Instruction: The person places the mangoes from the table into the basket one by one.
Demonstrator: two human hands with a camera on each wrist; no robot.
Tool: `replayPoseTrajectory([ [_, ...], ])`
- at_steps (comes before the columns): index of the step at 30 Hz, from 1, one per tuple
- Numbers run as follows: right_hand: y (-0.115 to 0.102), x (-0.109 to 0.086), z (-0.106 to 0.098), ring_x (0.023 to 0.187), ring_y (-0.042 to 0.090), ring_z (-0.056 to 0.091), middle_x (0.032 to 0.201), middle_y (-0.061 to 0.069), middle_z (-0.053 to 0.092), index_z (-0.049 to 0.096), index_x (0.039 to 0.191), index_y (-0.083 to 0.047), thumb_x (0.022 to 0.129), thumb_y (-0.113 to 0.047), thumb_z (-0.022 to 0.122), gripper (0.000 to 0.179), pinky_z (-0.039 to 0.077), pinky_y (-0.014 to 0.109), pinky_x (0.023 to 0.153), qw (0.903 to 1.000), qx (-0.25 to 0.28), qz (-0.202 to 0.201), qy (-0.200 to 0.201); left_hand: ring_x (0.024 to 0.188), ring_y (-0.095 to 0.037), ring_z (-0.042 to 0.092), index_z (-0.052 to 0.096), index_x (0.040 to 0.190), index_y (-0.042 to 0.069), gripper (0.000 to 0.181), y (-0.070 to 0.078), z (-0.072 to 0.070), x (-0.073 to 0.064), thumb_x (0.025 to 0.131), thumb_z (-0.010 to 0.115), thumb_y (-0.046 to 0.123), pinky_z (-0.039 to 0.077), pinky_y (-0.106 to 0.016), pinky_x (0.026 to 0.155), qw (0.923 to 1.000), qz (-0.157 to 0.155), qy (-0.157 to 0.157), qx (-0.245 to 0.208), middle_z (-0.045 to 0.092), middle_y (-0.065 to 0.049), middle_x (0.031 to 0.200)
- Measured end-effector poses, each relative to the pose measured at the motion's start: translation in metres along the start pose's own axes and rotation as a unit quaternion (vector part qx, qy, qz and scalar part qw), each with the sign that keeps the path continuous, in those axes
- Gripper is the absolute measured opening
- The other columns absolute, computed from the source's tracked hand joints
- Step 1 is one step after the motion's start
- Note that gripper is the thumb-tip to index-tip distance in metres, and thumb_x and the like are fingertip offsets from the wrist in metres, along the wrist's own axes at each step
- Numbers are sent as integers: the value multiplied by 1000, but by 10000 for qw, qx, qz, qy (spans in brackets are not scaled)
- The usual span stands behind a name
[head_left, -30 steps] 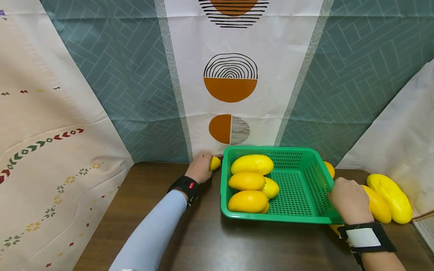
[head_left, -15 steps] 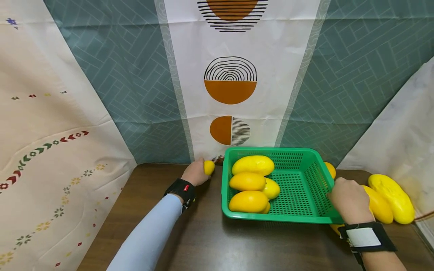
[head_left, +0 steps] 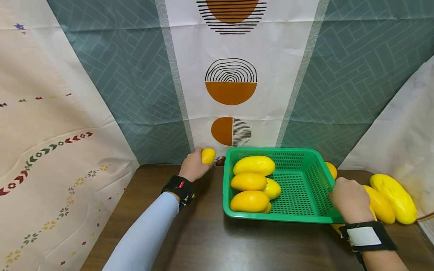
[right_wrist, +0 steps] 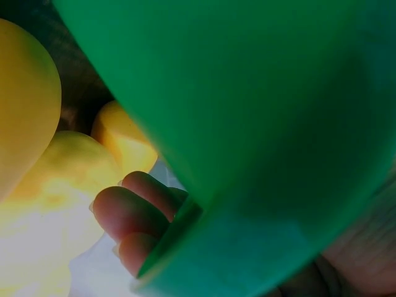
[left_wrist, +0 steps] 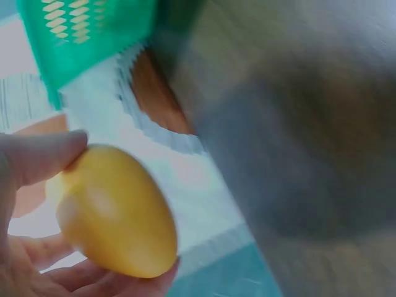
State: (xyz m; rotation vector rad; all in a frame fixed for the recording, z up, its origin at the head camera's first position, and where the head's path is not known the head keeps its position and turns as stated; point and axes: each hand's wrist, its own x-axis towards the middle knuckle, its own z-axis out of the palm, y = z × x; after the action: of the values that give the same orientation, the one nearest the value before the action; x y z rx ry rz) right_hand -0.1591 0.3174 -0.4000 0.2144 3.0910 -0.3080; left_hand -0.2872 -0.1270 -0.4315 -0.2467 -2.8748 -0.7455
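Observation:
My left hand (head_left: 194, 165) holds a small yellow mango (head_left: 208, 156) at the back of the table, left of the green plastic basket (head_left: 281, 217). In the left wrist view, the thumb and curled fingers grip the mango (left_wrist: 120, 213) from opposite sides. My right hand (head_left: 350, 199) grips the basket's right front corner. Its fingertips (right_wrist: 130, 210) wrap over the green rim (right_wrist: 247, 247) in the right wrist view. Several mangoes, among them an upper one (head_left: 254, 165), lie along the basket's left side, while its perforated floor shows on the right.
More yellow mangoes (head_left: 393, 197) lie on the table right of the basket, by the right hand; one mango (head_left: 331, 170) peeks out behind its right wall. A patterned cloth (head_left: 230, 131) hangs behind the brown table (head_left: 210, 241), with pale cloths at both sides.
My left hand has drawn the mango left, away from the basket, then raised it against the back cloth. The right hand stays at the basket corner.

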Motion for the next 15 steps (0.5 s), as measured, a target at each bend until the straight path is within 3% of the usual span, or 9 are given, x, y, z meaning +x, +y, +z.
replayPoseTrajectory([
  [3,1,0,-1,53,26,46,62,12,45,49,75,6,80,-15,64,26,40,36,45,10000,-1,34,-59,80,-19,50,44,127,8,63,17,-3,3,76,73,29,43,-34,70,9985,347,375,-196,53,-3,101],
  [6,1,0,0,53,25,46,61,11,45,49,75,6,80,-15,65,27,40,36,44,10000,-1,-9,-26,86,-17,49,42,131,10,65,35,-4,5,78,72,31,43,-34,74,9952,715,560,-360,51,-1,107],
  [15,0,-1,1,53,25,46,61,10,45,50,74,6,79,-17,68,29,40,37,44,10000,-39,-67,46,94,-15,47,34,139,18,68,76,6,5,82,68,34,42,-30,78,9836,1718,358,-406,49,-4,116],
])
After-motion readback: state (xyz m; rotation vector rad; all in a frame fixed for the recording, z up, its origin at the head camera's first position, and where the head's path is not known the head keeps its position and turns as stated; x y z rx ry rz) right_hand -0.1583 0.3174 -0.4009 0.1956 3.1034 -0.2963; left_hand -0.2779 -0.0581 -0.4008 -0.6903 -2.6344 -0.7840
